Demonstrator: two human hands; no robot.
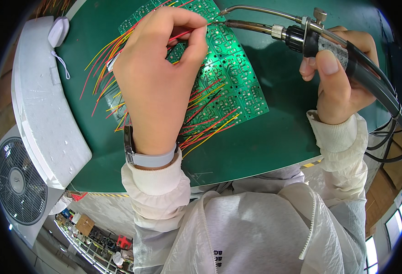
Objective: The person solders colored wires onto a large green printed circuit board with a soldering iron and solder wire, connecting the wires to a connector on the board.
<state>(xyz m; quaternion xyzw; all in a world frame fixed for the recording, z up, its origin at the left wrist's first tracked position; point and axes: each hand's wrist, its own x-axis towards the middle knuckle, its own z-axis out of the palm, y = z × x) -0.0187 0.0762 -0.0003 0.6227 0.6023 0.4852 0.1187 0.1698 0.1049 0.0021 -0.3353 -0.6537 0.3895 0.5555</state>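
A panel of green circuit boards (249, 93) lies on the table, with many solder joints and several red and yellow wires (210, 129) attached. My left hand (157, 77) is over the panel, thumb and forefinger pinched on a red wire (182, 34) whose end reaches the boards near the far edge. In my right hand (342, 77) is a soldering iron (255, 26), held from the right. A thin curved metal tube (260, 9) is clamped along it. Iron tip and tube end meet close to the pinched wire's end; the exact contact there is too small to tell.
Loose red and yellow wires (101, 50) fan out left of my hand. A long white foam block (50, 109) lines the green table's (283, 146) left side, a small white case (58, 32) with a strap beside it. A fan (18, 178) stands lower left; black cables (388, 153) hang at right.
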